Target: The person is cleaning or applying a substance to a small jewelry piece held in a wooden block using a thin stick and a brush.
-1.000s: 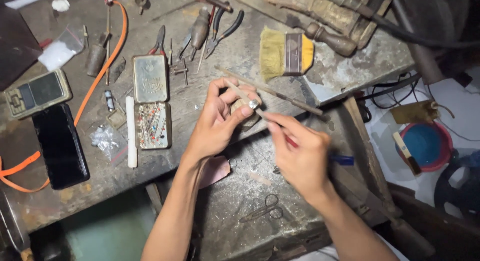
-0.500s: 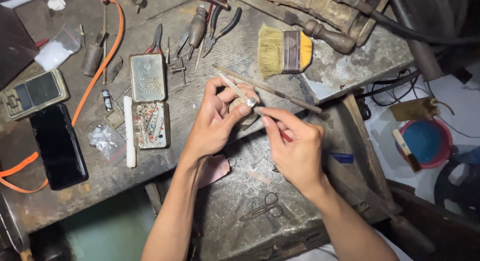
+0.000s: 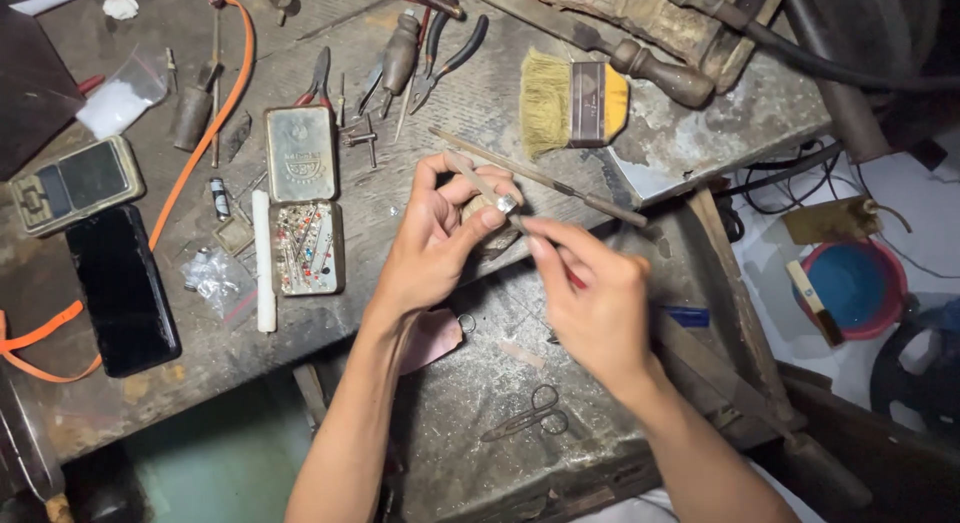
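Note:
My left hand pinches a small silver ring against a rounded wooden peg at the workbench edge. My right hand grips a thin file with a red handle; its blade lies across the ring and points up to the left past my left fingers. The handle is mostly hidden in my right palm.
On the worn bench lie an open tin of coloured pins, a white stick, a black phone, a pocket scale, pliers, a yellow brush and an orange strap. Small scissors rest on the lower tray. A blue bowl sits at right.
The file has slid back and forth across the ring; my right hand moved toward the ring and then slightly back. My left hand has stayed on the peg.

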